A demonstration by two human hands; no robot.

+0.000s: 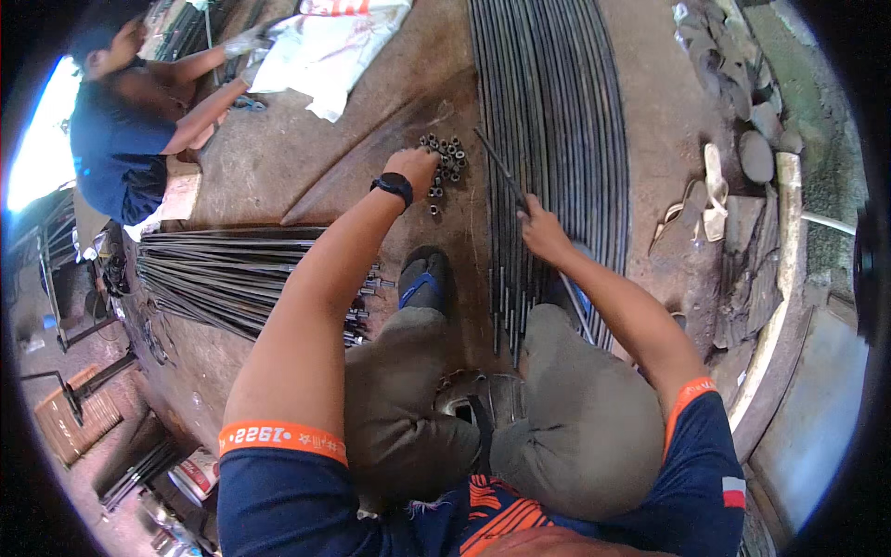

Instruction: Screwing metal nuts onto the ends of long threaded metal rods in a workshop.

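Small metal nuts (453, 160) lie in a loose pile on the brown ground in front of me. My left hand (413, 167), with a black watch on its wrist, is at the left edge of this pile. Its fingers are curled and turned down toward the nuts, so whatever is between them is hidden. In my right hand (543, 227) is a thin dark metal rod (498, 163), its far end slanting up and left near the nuts. That hand is above a long row of similar dark rods (552, 102) lying side by side.
A bundle of rods with nuts on their ends (223, 278) lies at the left. Far left, a gloved co-worker (125, 130) handles a white sack (329, 56). Sandals (713, 190) and flat round discs (756, 156) are at the right. My feet flank the rods' near ends.
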